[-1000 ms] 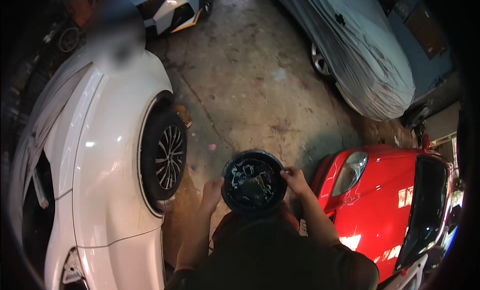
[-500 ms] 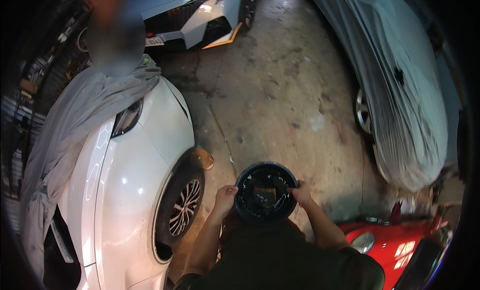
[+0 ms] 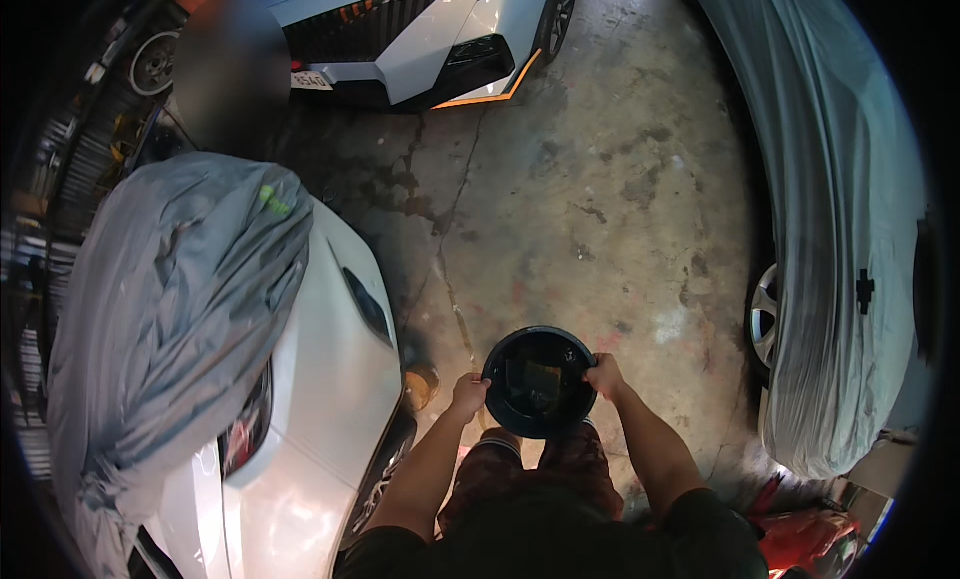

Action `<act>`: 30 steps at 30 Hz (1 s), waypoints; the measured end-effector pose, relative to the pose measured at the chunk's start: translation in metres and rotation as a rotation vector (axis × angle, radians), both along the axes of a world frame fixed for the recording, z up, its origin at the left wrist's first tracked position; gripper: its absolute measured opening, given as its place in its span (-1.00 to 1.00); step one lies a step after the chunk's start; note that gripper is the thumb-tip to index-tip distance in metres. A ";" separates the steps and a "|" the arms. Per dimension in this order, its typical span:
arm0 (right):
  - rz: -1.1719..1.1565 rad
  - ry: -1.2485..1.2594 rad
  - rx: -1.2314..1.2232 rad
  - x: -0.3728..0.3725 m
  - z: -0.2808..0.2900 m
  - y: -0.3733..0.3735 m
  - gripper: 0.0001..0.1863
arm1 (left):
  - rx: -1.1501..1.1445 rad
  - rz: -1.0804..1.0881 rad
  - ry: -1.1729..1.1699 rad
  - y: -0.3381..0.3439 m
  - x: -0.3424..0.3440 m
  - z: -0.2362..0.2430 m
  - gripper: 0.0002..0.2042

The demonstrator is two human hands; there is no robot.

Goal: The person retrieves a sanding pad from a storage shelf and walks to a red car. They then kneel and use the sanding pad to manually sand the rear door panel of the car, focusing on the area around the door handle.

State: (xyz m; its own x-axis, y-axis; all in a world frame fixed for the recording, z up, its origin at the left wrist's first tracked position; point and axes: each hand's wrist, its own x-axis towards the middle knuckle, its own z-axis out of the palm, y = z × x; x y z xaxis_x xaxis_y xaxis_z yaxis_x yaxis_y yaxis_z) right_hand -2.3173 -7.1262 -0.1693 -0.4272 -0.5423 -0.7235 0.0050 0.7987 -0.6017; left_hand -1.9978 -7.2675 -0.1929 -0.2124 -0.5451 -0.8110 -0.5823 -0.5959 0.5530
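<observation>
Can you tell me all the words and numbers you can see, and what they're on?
Number plate on the front of the pale car with orange trim: it has characters, but I won't copy them out.
Green patch on the left grey cover: too unclear to tell whether it's writing.
Black basin: no writing that I can see.

I see the person's left forearm [image 3: 425, 474] and right forearm [image 3: 652, 441] stretched out ahead of the body, both bare, angling in toward each other from elbows set wider apart. The left hand [image 3: 470, 395] is curled, its thumb pointing inward; opposite, slightly farther forward, the right hand [image 3: 604, 376] is curled too.
</observation>
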 end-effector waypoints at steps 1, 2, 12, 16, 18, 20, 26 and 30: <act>0.007 0.009 -0.002 -0.010 -0.012 -0.023 -0.79 | 0.027 0.025 -0.025 -0.018 -0.010 -0.010 -0.74; 0.024 0.023 -0.018 -0.022 -0.026 -0.054 -0.80 | 0.041 0.061 -0.045 -0.040 -0.021 -0.021 -0.74; 0.106 -0.041 0.143 -0.164 -0.226 -0.258 -0.56 | 0.026 -0.063 -0.279 -0.224 -0.154 -0.176 -0.63; 0.084 -0.039 0.158 -0.226 -0.279 -0.315 -0.54 | 0.089 -0.030 -0.180 -0.306 -0.233 -0.210 -0.62; 0.056 -0.072 0.161 -0.260 -0.310 -0.330 -0.54 | 0.156 0.035 -0.168 -0.317 -0.260 -0.232 -0.61; 0.087 -0.020 0.185 -0.277 -0.328 -0.335 -0.53 | 0.199 0.100 -0.146 -0.330 -0.286 -0.252 -0.59; 0.178 -0.069 0.214 -0.303 -0.332 -0.408 -0.33 | 0.271 0.141 -0.046 -0.380 -0.300 -0.295 -0.51; -0.019 -0.081 0.134 -0.336 -0.323 -0.394 -0.28 | 0.405 -0.036 -0.085 -0.403 -0.353 -0.267 -0.47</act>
State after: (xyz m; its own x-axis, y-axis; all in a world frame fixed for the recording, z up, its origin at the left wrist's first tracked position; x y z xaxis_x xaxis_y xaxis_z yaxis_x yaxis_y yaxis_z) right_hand -2.6537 -7.5205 -0.4918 -0.3733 -0.4307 -0.8216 0.0648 0.8714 -0.4863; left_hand -2.3504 -7.6707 -0.4599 -0.1489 -0.1712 -0.9739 -0.6404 -0.7338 0.2269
